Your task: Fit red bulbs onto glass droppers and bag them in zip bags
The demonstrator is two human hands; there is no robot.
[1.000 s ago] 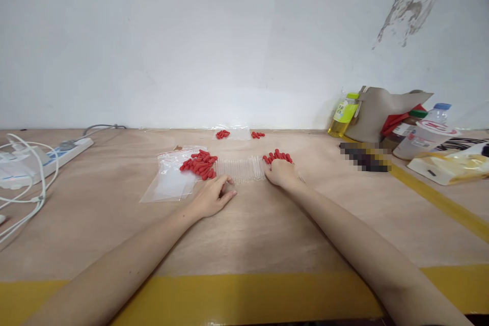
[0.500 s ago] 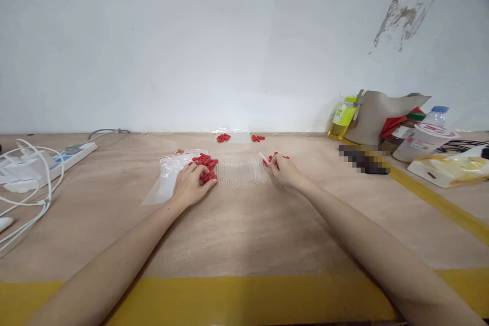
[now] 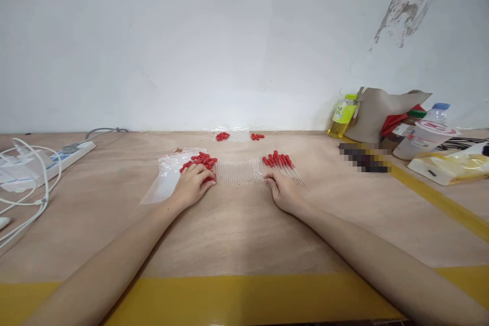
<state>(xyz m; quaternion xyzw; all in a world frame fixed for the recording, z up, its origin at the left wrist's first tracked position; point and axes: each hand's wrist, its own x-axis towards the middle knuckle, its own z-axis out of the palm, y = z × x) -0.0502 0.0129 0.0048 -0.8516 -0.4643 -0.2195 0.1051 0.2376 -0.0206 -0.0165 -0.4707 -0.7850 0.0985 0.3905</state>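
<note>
Small red rubber bulbs [image 3: 199,159] lie in a heap at the fingers of my left hand [image 3: 191,186]. That hand is closed, with thumb and fingertips together on a red bulb that is mostly hidden. Just right of it, thin clear glass tubes [image 3: 235,172] lie side by side in a row. My right hand [image 3: 284,191] is at the row's right end, its thumb and finger pinched on the lower end of a glass tube. Beyond that hand lie several droppers [image 3: 282,160], glass tubes with red bulbs on top, fanned out and partly covered by it.
A clear zip bag [image 3: 162,186] lies by my left wrist. Two small groups of red bulbs [image 3: 222,136] are near the wall. A power strip [image 3: 72,160] with white cables is at left. A yellow-capped bottle [image 3: 343,117], grey bag [image 3: 372,114] and plastic cup [image 3: 424,140] stand at right.
My right hand has moved down towards me, from the bulb ends to the tubes' lower ends, uncovering the droppers. My left hand stays at the heap, fingers drawn closer together.
</note>
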